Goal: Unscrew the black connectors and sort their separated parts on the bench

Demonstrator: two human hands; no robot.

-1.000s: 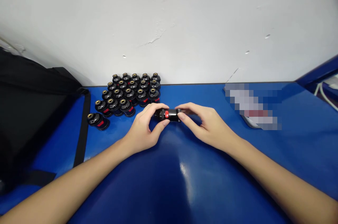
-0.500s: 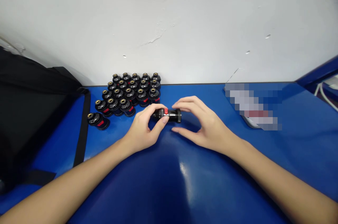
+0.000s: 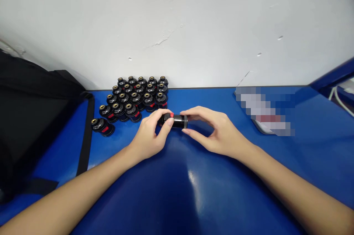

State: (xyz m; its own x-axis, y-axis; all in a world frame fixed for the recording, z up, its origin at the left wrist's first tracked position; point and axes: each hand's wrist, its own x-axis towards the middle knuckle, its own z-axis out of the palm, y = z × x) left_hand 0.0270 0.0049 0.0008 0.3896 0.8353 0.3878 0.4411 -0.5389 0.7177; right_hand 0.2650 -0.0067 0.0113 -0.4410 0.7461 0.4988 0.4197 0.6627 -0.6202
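A black cylindrical part with a red tab lies sideways between my two hands above the blue table. My left hand grips its left end, thumb in front just below the red tab, and covers part of it. Around the ringed right end of the part, my right hand curves with its fingers behind and thumb in front. Its fingertips are at the end ring. Several similar black parts with brass-coloured centres and red tabs stand in rows at the back left. One more stands at the near left of the group.
The blue table meets a white wall at the back. A black bag with straps lies at the left. A flat item, mostly pixelated, lies at the right. A blue frame and white cable are at the far right.
My right hand has closed in on the right end of the held part, its thumb moving up. The part has turned slightly, its red tab further back, and shifted a little left.
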